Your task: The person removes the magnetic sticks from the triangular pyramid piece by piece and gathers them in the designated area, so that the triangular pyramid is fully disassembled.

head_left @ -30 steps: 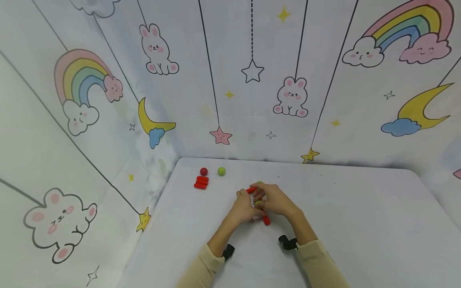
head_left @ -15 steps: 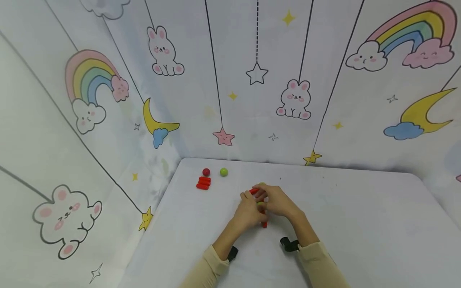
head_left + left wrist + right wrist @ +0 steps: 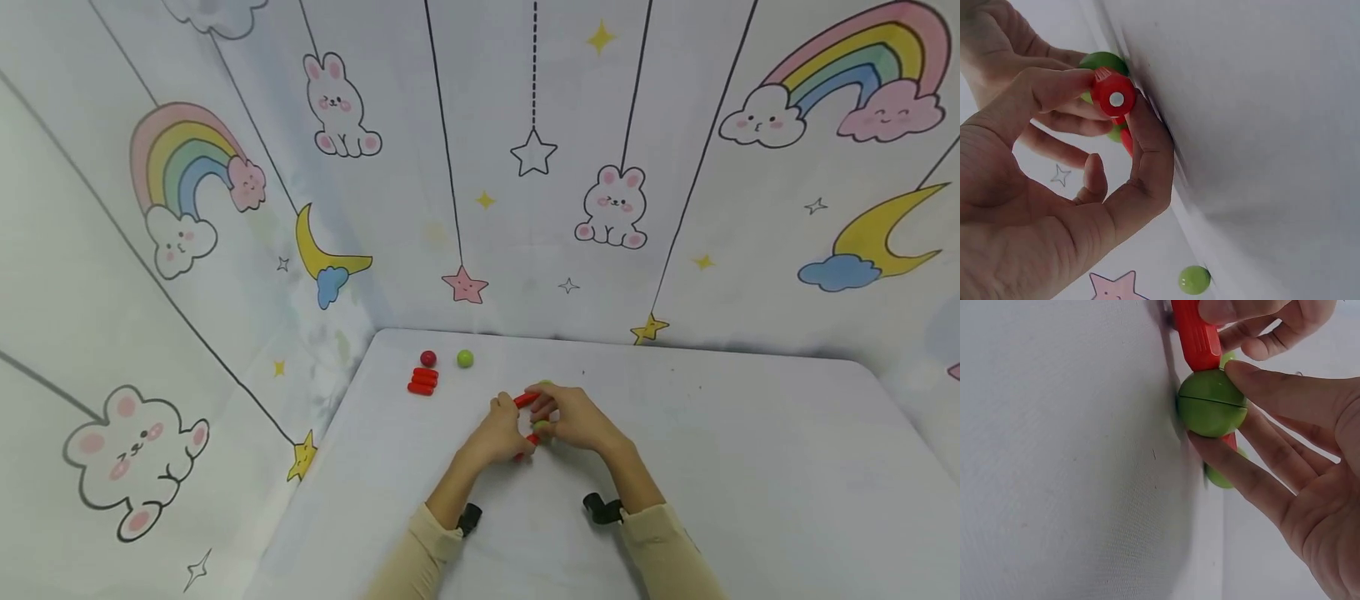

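My left hand pinches a short red rod between thumb and finger; a white dot marks its near end. A green ball with a seam round its middle sits between the thumb and finger of my right hand. In the right wrist view the rod's far end meets this ball. Beyond my fingers, a second red rod slants up toward another green ball, mostly covered by the right hand. Further green and red pieces show behind the held ball, partly hidden by fingers.
At the back left of the white table lie several red rods side by side. A dark red ball and a loose green ball are just behind them. A cloth with printed drawings rises at the table's back edge.
The near red rod has swung from pointing toward my body to slanting down to the left. My left hand has shifted left with it, while the right hand stays at the green ball.
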Demonstrator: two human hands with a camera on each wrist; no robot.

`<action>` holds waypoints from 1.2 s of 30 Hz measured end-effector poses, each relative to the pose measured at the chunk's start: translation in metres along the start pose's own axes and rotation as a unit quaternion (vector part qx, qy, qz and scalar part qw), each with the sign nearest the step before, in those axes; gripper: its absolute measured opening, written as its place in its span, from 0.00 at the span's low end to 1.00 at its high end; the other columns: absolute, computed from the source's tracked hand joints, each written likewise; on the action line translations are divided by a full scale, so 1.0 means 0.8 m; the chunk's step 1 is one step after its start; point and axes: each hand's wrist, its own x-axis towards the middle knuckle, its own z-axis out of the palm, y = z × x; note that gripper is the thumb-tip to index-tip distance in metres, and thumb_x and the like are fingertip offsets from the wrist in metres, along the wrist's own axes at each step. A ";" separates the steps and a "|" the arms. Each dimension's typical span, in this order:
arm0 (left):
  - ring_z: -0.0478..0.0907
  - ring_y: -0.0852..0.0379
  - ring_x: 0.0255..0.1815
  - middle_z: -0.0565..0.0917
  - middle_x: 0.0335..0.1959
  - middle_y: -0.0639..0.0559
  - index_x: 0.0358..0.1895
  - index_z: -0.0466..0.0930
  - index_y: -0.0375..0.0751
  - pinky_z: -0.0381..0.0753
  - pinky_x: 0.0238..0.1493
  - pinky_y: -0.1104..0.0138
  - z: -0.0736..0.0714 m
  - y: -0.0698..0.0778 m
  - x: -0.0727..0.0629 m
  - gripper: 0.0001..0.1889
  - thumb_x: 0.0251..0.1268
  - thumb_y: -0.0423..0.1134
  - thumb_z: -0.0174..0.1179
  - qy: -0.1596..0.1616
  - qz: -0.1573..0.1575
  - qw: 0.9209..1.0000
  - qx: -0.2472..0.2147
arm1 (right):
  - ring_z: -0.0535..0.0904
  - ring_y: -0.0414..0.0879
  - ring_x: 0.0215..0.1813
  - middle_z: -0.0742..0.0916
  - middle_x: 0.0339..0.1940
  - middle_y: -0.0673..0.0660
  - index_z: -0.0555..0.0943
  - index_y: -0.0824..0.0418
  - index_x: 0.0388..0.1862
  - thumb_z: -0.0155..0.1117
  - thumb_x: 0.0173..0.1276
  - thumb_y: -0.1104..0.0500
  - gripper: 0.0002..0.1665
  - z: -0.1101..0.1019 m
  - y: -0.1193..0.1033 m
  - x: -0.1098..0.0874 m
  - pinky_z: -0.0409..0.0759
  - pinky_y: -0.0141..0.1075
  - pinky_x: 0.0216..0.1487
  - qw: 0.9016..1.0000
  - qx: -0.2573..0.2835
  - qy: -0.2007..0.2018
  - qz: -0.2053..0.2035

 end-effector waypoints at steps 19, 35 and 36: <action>0.76 0.49 0.47 0.80 0.50 0.40 0.55 0.71 0.32 0.79 0.50 0.56 -0.035 -0.029 0.008 0.24 0.59 0.29 0.74 -0.010 0.009 0.994 -0.106 | 0.88 0.46 0.48 0.90 0.45 0.54 0.77 0.65 0.69 0.79 0.60 0.69 0.37 0.000 -0.004 0.003 0.84 0.51 0.57 1.000 0.017 -0.003 0.019; 0.75 0.51 0.40 0.80 0.46 0.43 0.50 0.73 0.34 0.77 0.38 0.63 -0.044 -0.034 0.003 0.19 0.60 0.27 0.71 -0.050 0.006 0.991 -0.121 | 0.88 0.47 0.47 0.90 0.44 0.54 0.78 0.66 0.68 0.80 0.59 0.70 0.37 0.009 -0.006 0.003 0.86 0.51 0.53 0.999 0.045 -0.015 0.027; 0.75 0.51 0.39 0.80 0.47 0.43 0.50 0.73 0.34 0.76 0.38 0.64 -0.045 -0.034 0.003 0.19 0.60 0.28 0.71 -0.053 0.005 0.991 -0.122 | 0.88 0.47 0.47 0.90 0.44 0.54 0.78 0.66 0.68 0.80 0.59 0.70 0.37 0.010 -0.006 0.002 0.86 0.51 0.54 0.999 0.045 -0.015 0.027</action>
